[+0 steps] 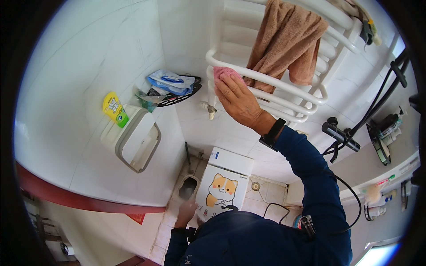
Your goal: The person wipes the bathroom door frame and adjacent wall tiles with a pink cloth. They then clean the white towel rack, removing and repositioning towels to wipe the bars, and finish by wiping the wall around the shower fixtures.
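My right hand point(237, 96) holds a pink cloth point(227, 72) pressed against the left end of a white tubular towel radiator point(266, 78). A brown towel point(289, 36) hangs over the radiator's bars, just beyond my fingers. My left hand point(186, 211) is low beside the white toilet lid point(213, 173), blurred, with nothing visible in it; how its fingers are set is unclear. A cartoon corgi decal point(222, 192) covers much of the lid.
A black corner shelf point(179, 99) carries packets of wipes. Below it, a yellow-green tube point(115, 109) rests on a wall-mounted tissue box point(138, 139). A toilet brush holder point(188, 188) stands left of the toilet. At right are a black shower mixer point(340, 136) and hose.
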Demonstrator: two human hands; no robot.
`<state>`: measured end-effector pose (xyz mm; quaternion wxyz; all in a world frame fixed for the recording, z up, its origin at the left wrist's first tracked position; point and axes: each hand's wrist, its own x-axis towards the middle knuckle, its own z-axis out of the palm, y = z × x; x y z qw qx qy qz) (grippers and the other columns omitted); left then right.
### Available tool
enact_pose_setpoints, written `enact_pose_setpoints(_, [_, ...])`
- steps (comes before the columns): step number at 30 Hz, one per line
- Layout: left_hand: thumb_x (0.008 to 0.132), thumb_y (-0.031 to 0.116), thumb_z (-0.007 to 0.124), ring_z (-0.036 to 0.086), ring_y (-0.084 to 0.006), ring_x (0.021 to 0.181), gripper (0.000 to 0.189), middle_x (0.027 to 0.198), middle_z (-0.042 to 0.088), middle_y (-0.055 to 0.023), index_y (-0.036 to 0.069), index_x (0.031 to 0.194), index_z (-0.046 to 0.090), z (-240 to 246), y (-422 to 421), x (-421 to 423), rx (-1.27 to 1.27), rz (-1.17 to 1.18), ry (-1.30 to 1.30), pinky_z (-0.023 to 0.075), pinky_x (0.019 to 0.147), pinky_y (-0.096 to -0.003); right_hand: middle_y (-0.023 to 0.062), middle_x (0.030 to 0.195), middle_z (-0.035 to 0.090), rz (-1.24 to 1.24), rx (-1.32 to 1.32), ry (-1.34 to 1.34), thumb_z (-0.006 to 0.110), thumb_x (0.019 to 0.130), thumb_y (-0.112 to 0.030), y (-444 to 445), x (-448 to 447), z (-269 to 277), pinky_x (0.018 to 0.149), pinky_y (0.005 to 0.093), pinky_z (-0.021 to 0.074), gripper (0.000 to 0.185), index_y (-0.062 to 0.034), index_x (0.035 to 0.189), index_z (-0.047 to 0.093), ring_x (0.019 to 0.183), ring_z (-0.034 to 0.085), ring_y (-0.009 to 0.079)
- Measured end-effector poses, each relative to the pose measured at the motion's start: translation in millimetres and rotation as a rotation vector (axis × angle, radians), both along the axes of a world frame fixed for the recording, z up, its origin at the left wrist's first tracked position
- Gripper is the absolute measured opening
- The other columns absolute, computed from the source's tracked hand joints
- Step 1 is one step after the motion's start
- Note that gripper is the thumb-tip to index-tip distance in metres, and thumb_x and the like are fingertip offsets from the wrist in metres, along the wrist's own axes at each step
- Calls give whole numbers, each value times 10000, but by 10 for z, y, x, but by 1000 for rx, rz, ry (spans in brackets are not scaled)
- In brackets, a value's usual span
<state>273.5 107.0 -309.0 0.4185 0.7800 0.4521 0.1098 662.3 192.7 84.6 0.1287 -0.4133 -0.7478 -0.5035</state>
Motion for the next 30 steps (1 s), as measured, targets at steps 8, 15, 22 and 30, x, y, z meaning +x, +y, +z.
enact_pose_setpoints(8, [889, 275, 709, 698, -365, 1131, 398, 1155, 746, -218, -15, 1160, 734, 5, -184, -229, -85, 99, -19, 541, 981, -431, 196, 1146, 620, -308, -47, 222, 610, 897, -95, 530, -205, -3, 930, 401, 551, 308, 53, 1163, 651, 1086, 631, 320])
enact_pose_setpoints(15, [909, 290, 679, 669, -395, 1154, 382, 1196, 728, -220, -11, 1137, 737, -108, -216, -401, -137, 126, 47, 521, 1016, -437, 154, 1084, 614, -360, 13, 151, 612, 877, -92, 729, -231, -35, 882, 365, 554, 294, 27, 1141, 656, 1025, 628, 277])
enact_pose_setpoints(22, [927, 257, 671, 703, -372, 1072, 341, 1128, 752, -197, 4, 1144, 742, 507, 320, 57, 69, 61, -79, 555, 944, -426, 194, 1280, 623, 74, -62, 216, 637, 862, -78, -371, 160, -18, 1099, 499, 481, 397, 47, 1238, 660, 1256, 581, 390])
enact_pose_setpoints(30, [918, 56, 702, 707, -267, 1074, 307, 1247, 722, -181, -14, 1217, 697, 3254, 1292, 1260, 460, 11, -671, 559, 908, -360, 131, 923, 744, 278, -46, 1258, 657, 929, -19, -1505, 260, 693, 760, 337, 568, 237, -29, 1151, 740, 808, 709, 230])
